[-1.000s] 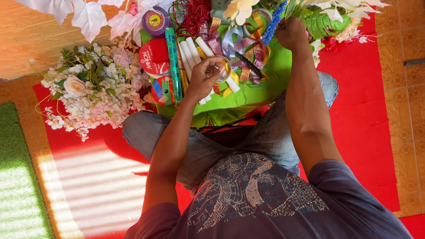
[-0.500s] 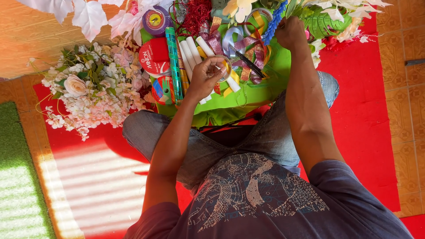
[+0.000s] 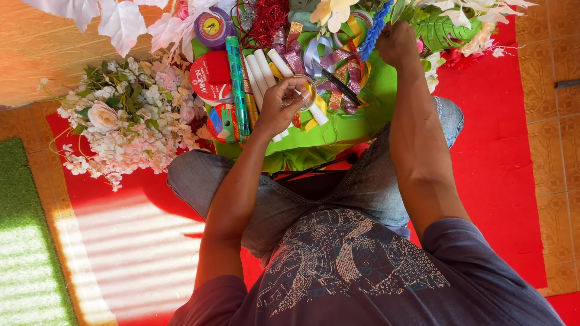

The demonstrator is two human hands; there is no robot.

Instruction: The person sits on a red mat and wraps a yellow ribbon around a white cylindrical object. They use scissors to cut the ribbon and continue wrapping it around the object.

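The left hand grips a small ribbon roll with a gold rim; the fingers curl around its edge, thumb beneath. The roll sits above a green cloth draped over the lap. The right hand is clenched around a blue flower spike, which rises just beyond its knuckles.

Open room: little bare space lies ahead of either hand. A bare strip of green cloth lies between the two wrists. Outward of the right hand, a red mat runs flat and clear to a tiled floor.

Materials: the roll is round, thin and glossy. Just beyond the left fingertips lie white sticks, smooth and cylindrical, side by side. Black scissors lie between the two hands, resting on loops of purple and gold ribbon. A green metallic tube lies just outward of the left fingers.

Surroundings: a red ribbon spool and a purple spool lie further outward of the tube. A dense bunch of white and pink artificial flowers lies well outward of the left hand. Red tinsel crowds the area ahead of the left fingers. Green leaves and white blossoms press just beside the right fist.
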